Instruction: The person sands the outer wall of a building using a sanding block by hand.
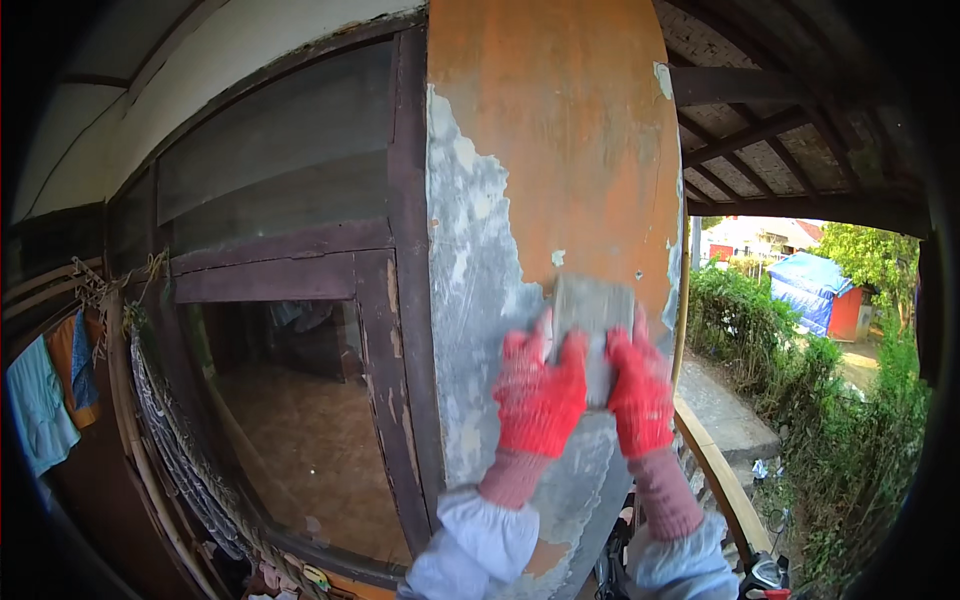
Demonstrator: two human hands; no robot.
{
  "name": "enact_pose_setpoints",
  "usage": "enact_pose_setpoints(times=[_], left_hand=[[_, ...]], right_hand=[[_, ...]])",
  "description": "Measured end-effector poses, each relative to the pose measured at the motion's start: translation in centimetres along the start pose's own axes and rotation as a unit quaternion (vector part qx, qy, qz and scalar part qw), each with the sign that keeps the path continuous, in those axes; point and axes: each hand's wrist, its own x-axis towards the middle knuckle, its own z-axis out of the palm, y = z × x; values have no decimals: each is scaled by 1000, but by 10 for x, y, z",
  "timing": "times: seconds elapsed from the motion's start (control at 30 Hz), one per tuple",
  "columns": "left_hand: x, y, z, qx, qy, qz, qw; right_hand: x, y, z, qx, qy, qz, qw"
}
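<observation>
Both my hands wear red knit gloves and grip a flat, greyish rectangular block (594, 304) against a wall pillar (570, 150). My left hand (538, 394) holds the block's left edge, with the thumb across its face. On the right edge is my right hand (643, 390), its thumb also on the face. Motion blurs the block and the gloves, so the block's material cannot be told. Weathered orange paint covers the upper pillar. Down its left side and below the hands, the paint has come off, baring a grey, whitish-streaked surface (472, 262) with a ragged edge.
Left of the pillar stands a window (300, 420) in a chipped dark purple wooden frame (379, 315). Clothes (45, 405) hang at far left beside a bamboo pole (120, 375). At right are a wooden rail (724, 472), a concrete path (724, 412) and a hedge (817, 450).
</observation>
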Motion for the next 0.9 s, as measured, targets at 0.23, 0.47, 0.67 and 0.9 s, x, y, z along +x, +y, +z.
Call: enact_pose_setpoints(times=[0.23, 0.47, 0.67, 0.9], left_hand=[[31, 11, 3, -18, 39, 17, 999], [67, 22, 3, -6, 23, -42, 999], [71, 38, -9, -25, 28, -24, 999], [58, 18, 0, -7, 22, -7, 1000]], right_hand=[[27, 4, -3, -162, 43, -232, 958], [57, 12, 5, -154, 76, -287, 942], [63, -6, -6, -117, 9, -208, 971], [61, 17, 13, -34, 35, -163, 985]])
